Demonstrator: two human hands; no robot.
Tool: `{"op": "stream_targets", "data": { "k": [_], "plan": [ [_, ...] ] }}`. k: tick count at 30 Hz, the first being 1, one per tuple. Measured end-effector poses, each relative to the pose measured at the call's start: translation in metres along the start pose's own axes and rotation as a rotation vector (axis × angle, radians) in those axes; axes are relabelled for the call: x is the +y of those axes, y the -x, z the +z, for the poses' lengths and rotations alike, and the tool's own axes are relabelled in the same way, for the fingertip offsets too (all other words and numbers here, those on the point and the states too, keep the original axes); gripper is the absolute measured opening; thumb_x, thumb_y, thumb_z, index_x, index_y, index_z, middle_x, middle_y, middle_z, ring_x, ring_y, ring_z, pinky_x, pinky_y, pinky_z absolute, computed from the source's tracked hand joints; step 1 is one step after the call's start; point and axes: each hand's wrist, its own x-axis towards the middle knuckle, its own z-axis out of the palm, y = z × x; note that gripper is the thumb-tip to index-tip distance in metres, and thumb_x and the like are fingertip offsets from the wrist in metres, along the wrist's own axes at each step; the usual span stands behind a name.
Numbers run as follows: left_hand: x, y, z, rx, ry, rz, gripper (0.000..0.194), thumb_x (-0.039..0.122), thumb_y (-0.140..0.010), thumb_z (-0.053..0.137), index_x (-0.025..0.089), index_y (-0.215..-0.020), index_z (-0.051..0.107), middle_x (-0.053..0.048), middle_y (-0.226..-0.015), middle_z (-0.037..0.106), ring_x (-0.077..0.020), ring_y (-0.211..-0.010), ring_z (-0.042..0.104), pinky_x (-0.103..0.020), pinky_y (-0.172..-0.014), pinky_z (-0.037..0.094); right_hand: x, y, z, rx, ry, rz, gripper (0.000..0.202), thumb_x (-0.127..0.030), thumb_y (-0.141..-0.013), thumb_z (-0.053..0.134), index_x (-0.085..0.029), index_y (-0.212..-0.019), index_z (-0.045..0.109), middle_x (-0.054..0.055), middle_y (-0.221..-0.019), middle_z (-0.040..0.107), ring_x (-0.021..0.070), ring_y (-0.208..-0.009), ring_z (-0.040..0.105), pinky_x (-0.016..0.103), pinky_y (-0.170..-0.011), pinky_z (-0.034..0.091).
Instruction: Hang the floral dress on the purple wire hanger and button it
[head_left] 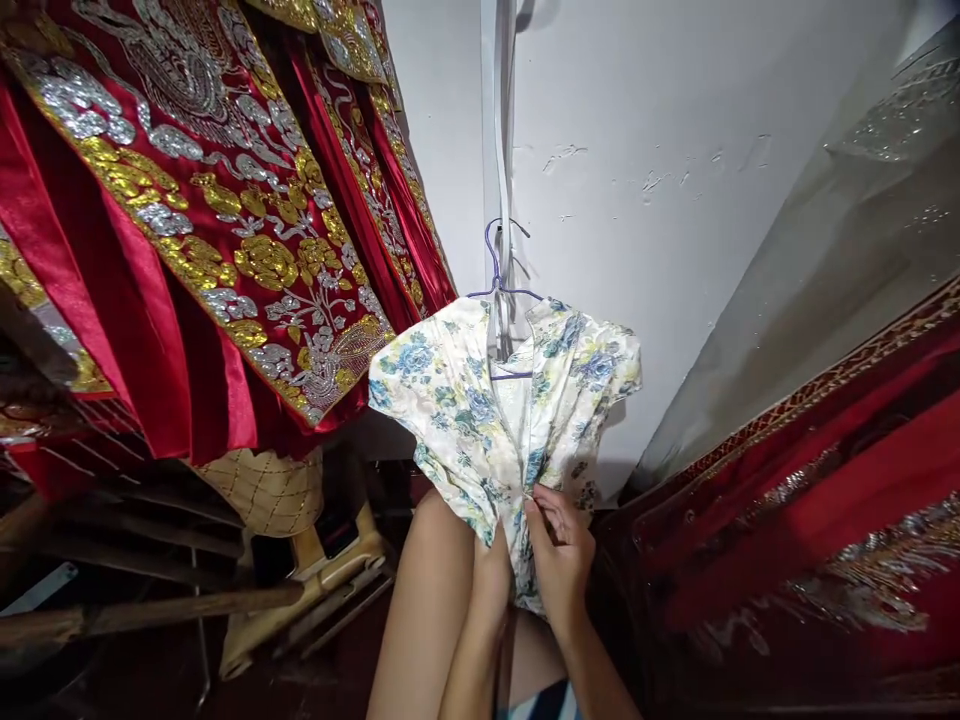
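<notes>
A white short-sleeved blouse [465, 400] with blue and green flowers hangs on a thin purple hanger [496, 262] in front of me. Its neckline is open at the top, and the front edges come together lower down. With thumb and fingers, my right hand [559, 545] pinches the front edge near the lower middle. My left hand [492, 560] reaches up beneath the hem; the cloth covers its fingers, so their grip is hidden. The lower part of the blouse hangs between my forearms, over my bare knees.
A red costume [262, 240] with gold and silver sequins hangs at the left. Below it stand a bamboo chair [330, 590] and wooden poles [150, 615]. Behind the blouse are a white wall [630, 120] and a hanging strap [499, 110]. Red embroidered cloth [847, 500] lies at the right.
</notes>
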Motion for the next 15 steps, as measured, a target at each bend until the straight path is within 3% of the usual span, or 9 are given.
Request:
{"op": "stream_targets", "data": {
  "k": [8, 15],
  "plan": [
    [-0.0017, 0.0044, 0.0015, -0.015, 0.021, 0.001, 0.062, 0.056, -0.081, 0.071, 0.02, -0.131, 0.064, -0.012, -0.146, 0.057, -0.0294, -0.144, 0.043, -0.04, -0.121, 0.031, -0.0009, -0.0006, -0.0017, -0.056, 0.071, -0.06, 0.019, -0.034, -0.093, 0.061, -0.018, -0.087, 0.068, 0.004, -0.079, 0.068, 0.0183, -0.074, 0.065, 0.031, -0.071, 0.054],
    [0.0033, 0.005, -0.001, 0.014, -0.039, 0.018, 0.064, 0.056, -0.081, 0.071, 0.02, -0.133, 0.063, -0.011, -0.147, 0.056, -0.0302, -0.146, 0.04, -0.04, -0.122, 0.03, -0.0081, -0.0042, -0.0013, -0.092, 0.105, -0.189, 0.011, -0.029, -0.089, 0.066, -0.019, -0.092, 0.063, 0.003, -0.08, 0.063, 0.0162, -0.071, 0.062, 0.028, -0.066, 0.052]
  ]
}}
